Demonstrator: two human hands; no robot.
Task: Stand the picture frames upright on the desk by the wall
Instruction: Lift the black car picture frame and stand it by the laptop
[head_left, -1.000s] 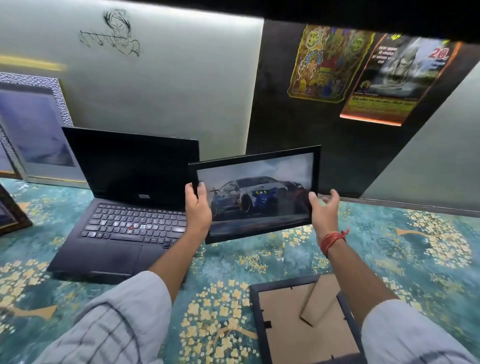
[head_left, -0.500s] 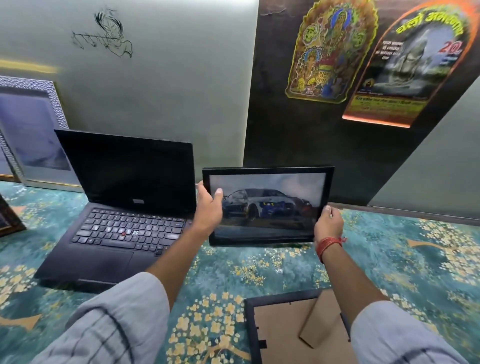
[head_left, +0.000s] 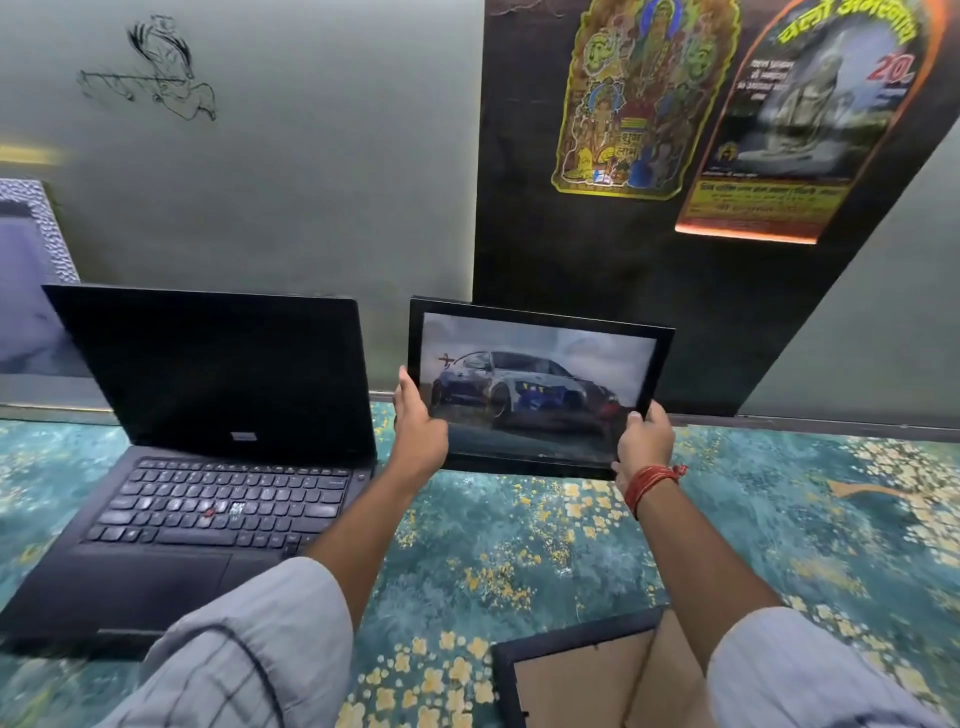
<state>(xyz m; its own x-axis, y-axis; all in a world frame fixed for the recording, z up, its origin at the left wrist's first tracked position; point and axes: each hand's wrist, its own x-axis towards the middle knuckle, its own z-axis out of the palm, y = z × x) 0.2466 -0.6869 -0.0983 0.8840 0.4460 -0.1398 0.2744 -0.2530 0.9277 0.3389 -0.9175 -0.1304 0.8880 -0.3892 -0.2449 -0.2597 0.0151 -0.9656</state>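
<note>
Gripping black car-photo frame (head_left: 537, 387) upright at both lower corners | left hand (head_left: 418, 428) closed on left edge | right hand (head_left: 644, 441) closed on right corner | frame near wall, beside open laptop (head_left: 208, 457), on patterned desk (head_left: 519, 545) | second frame (head_left: 571, 680) face-down, near edge.

Black picture frame (head_left: 537, 387) with a car photo, held upright near the wall (head_left: 291, 171), lower edge at the desk (head_left: 519, 551). Left hand (head_left: 418, 423) clasped on its lower left edge, right hand (head_left: 644, 441) on the lower right corner, red thread (head_left: 652, 480) at that wrist. Left of the grip, an open laptop (head_left: 208, 441). Nearer than the grip, a second frame (head_left: 582, 675) lying face down. Above the grip, two posters (head_left: 644, 98).
</note>
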